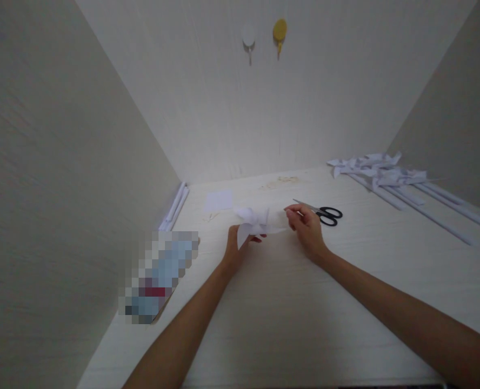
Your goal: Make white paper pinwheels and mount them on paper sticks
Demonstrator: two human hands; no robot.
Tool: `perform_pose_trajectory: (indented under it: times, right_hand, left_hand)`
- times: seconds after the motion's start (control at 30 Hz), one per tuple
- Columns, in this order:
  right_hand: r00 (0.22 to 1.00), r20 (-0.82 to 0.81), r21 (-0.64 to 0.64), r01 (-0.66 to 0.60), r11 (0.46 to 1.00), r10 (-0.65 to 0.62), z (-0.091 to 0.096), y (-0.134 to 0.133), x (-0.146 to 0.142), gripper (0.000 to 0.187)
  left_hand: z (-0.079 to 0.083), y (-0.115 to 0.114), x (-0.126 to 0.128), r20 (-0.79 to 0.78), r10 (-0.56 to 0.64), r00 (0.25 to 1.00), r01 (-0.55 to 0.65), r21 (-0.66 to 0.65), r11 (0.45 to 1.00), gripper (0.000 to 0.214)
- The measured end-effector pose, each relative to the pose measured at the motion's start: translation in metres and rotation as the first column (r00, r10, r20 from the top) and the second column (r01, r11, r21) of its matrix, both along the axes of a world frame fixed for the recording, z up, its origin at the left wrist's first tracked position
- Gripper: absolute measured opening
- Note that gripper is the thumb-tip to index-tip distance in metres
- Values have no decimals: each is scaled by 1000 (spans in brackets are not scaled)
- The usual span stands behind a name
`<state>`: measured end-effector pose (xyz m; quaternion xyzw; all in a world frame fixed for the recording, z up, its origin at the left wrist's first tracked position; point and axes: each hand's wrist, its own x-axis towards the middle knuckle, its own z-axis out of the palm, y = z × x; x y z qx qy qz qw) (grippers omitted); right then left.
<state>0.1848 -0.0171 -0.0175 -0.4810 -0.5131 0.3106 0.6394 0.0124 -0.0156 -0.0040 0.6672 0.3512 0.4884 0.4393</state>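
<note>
A white paper pinwheel head (pixel 253 220) is held in my left hand (pixel 235 242), whose fingers close around it from below and are partly hidden by the paper. To its right, my right hand (pixel 306 228) hovers with thumb and index finger pinched together; whether something small sits in the pinch cannot be made out. Just behind my right hand lie black-handled scissors (pixel 328 215), their blades pointing left. A square sheet of white paper (pixel 218 200) rests on the table beyond my left hand.
Several finished paper pinwheels (pixel 386 172) on white paper sticks lie at the right. Rolled paper sticks (pixel 175 206) lean along the left wall. Thin wooden toothpick-like pieces (pixel 287 179) are scattered at the back. A pixelated packet (pixel 162 278) lies at left; two hooks hang on the back wall.
</note>
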Motion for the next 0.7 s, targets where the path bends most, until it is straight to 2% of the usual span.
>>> perform_pose_trajectory:
  times: [0.1, 0.2, 0.27, 0.37, 0.43, 0.5, 0.6, 0.7]
  right_hand:
    - [990, 16, -43, -139, 989, 140, 0, -1, -4, 9]
    - [914, 97, -70, -389, 919, 394, 5, -6, -9, 9]
    - [870, 138, -84, -465, 881, 473, 9, -9, -13, 11]
    - [863, 145, -99, -473, 875, 483, 12, -12, -15, 13]
    - [868, 136, -85, -470, 879, 478, 13, -13, -14, 13]
    - [888, 161, -69, -425, 902, 431, 13, -12, -14, 11]
    - [926, 228, -66, -292, 954, 299, 9, -10, -12, 7]
    - [951, 211, -53, -217, 975, 224, 5, -7, -10, 6]
  left_hand:
    - [-2, 3, 2, 39, 62, 997, -62, -24, 998, 22]
    - [3, 1, 6, -20, 61, 998, -62, -27, 998, 22]
    - [7, -2, 9, -46, 11, 999, -12, -21, 1000, 23]
    - [9, -6, 14, -68, -83, 994, 82, -10, 997, 26]
    - [8, -7, 16, -83, -101, 991, 100, -12, 995, 26]
    - [6, -6, 18, -88, -98, 991, 96, -31, 995, 24]
    - [-2, 0, 21, -38, -91, 995, 88, -70, 994, 21]
    - [-9, 7, 19, 51, 0, 999, 2, -27, 1000, 31]
